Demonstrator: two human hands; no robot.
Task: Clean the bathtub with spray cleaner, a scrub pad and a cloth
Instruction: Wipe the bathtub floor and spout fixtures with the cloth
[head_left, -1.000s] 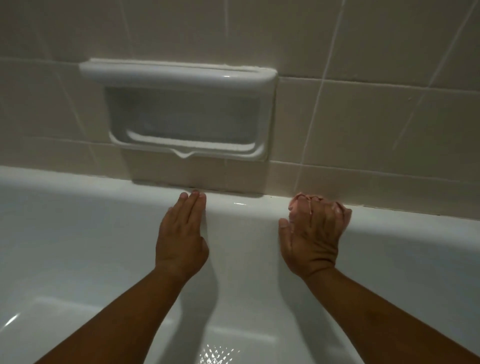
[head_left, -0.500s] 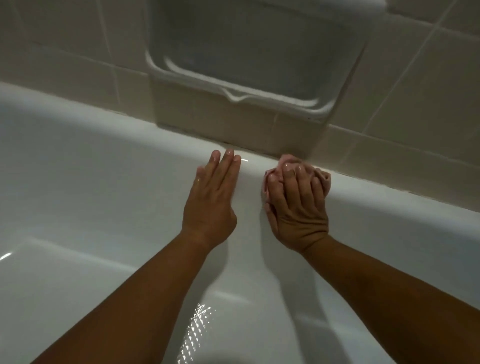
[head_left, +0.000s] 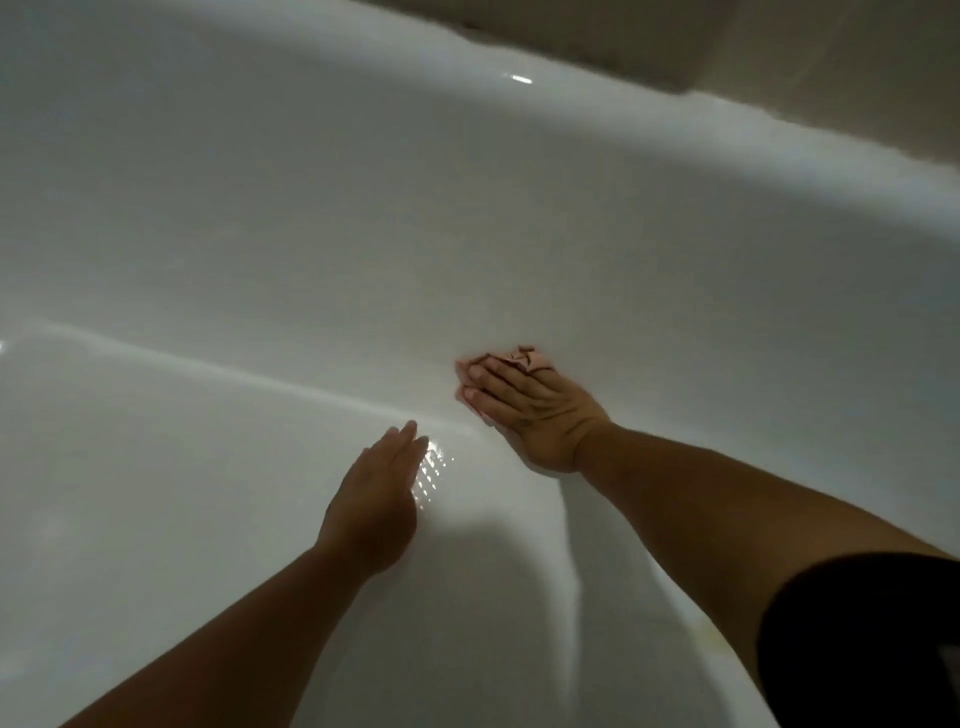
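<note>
Your right hand (head_left: 535, 410) presses a pink cloth (head_left: 522, 359) flat against the bathtub (head_left: 311, 234) wall. Your left hand (head_left: 376, 499), fingers straight and empty, hovers just beside it over the tub floor.

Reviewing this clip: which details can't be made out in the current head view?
- Pink cloth: mostly hidden under the right hand; its size and fold are unclear.
- Left hand: whether its palm touches the bathtub cannot be told.
- Tiled wall: cut off by the top edge.
- Spray cleaner and scrub pad: not in view.
- Black sleeve: cut off at the bottom right corner.
</note>
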